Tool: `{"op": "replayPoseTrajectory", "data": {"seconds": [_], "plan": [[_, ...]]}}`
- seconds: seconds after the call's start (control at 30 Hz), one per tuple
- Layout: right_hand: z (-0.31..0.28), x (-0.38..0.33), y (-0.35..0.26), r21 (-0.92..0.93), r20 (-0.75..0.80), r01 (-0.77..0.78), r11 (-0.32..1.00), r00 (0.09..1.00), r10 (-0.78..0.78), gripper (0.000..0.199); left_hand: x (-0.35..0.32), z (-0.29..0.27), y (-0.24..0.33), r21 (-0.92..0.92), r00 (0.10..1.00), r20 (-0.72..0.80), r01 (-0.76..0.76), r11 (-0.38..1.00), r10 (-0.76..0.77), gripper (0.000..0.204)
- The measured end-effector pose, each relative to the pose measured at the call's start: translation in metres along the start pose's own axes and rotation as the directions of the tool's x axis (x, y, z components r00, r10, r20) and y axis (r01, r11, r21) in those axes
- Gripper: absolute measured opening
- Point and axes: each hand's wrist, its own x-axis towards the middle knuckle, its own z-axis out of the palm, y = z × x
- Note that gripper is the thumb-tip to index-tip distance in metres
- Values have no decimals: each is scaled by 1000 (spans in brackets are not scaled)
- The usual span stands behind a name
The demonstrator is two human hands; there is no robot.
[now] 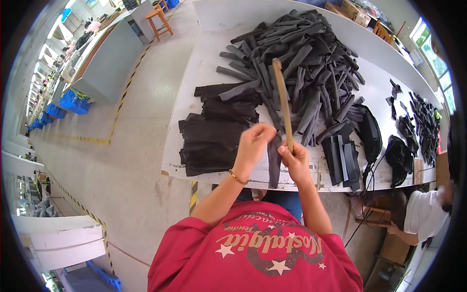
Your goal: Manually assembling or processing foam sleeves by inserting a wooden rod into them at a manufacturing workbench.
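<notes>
My right hand (296, 161) is closed around the lower end of a light wooden stick (282, 100), which points up and away over the table. A dark grey fabric strip (274, 168), perhaps a sewn tube, hangs down beside the stick toward the table's near edge. My left hand (253, 142) is closed at the strip's upper end, its fingers curled in a pinch. Ahead lies a big heap of similar dark grey fabric pieces (304, 53). To the left of my hands sit flatter stacks of black fabric pieces (209, 146).
A low white board (377, 47) borders the white table (194, 65) at the back. Right of my hands lie folded dark pieces (340, 158) and black bags (370, 134) with cords. Another person (428, 214) sits at the right. A stool (159, 23) stands far left.
</notes>
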Motion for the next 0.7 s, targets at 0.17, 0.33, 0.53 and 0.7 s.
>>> {"op": "replayPoseTrajectory", "data": {"seconds": [0.17,0.33,0.53,0.7], "plan": [[-25,18,-16,-444,-69,230,866,955,-289,15,34,-64,10,-140,911,-410,-2,990,-56,19],[-56,66,-76,-815,-173,286,503,709,-684,20,32,-93,6,704,906,395,-406,582,154,16],[-55,20,-39,-750,21,219,625,951,-308,20,38,-117,-31,807,915,395,-304,506,-80,12],[-76,-13,-31,-765,134,182,618,983,-123,20,42,-119,-27,695,914,404,-338,635,44,6]]}}
